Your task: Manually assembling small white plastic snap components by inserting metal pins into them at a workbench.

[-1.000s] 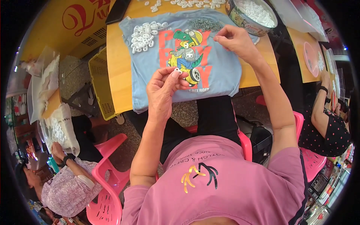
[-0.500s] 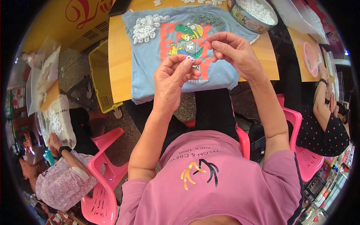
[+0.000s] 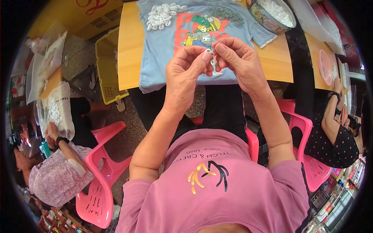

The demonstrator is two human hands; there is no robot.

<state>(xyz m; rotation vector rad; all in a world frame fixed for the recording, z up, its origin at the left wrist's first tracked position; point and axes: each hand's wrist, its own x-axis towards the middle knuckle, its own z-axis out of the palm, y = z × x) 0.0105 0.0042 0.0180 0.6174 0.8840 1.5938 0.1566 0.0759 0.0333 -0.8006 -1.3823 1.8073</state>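
In front of me, my left hand (image 3: 185, 72) pinches a small white plastic piece (image 3: 208, 51) between thumb and fingertips. My right hand (image 3: 241, 64) is closed in a pinch right beside that piece, its fingertips meeting those of the left; what it grips is too small to make out. Beneath both hands a blue printed T-shirt (image 3: 155, 58) is spread over the table edge. A pile of white two-holed pieces (image 3: 160, 18) lies on the shirt at far left. Farther right on the cloth is a heap of small dark metal bits (image 3: 226, 16).
A round tin (image 3: 272, 24) full of white pieces stands at the table's (image 3: 128, 50) far right. A yellow crate (image 3: 107, 66) is on the floor at left. People sit on either side on pink chairs (image 3: 99, 171), with a pink basket (image 3: 325, 66) by the right one.
My right hand has come inward and down to meet the left at the white piece. The left hand has shifted slightly right and up; the whole view has shifted a little too.
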